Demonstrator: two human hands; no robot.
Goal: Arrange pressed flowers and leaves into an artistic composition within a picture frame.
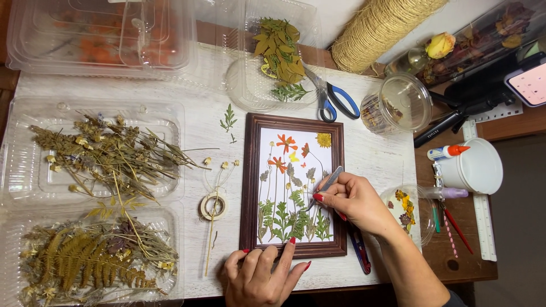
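Dark wooden frame [250, 187] already well filled with pressed flowers [286, 145] and ferns, steadied at lower edge by released left hand [263, 276], tweezers [325, 186] pinched in right hand [355, 200] just above stems, placing seemingly unfinished.

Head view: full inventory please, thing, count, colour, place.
picture frame: 1, dark brown, centre, pressed flowers inside
tweezers: 1, silver, over frame
clear trays: 2, dried stems and ferns, left
tape roll: 1, pale, left of frame
scissors: 1, blue handles, above frame
leaf container: 1, clear, top centre
twine spool: 1, tan, top right
round tub: 1, clear, right of scissors
white cup: 1, right
ruler: 1, white, right edge
left hand: fingertip on frame's lower edge
right hand: grip on tweezers
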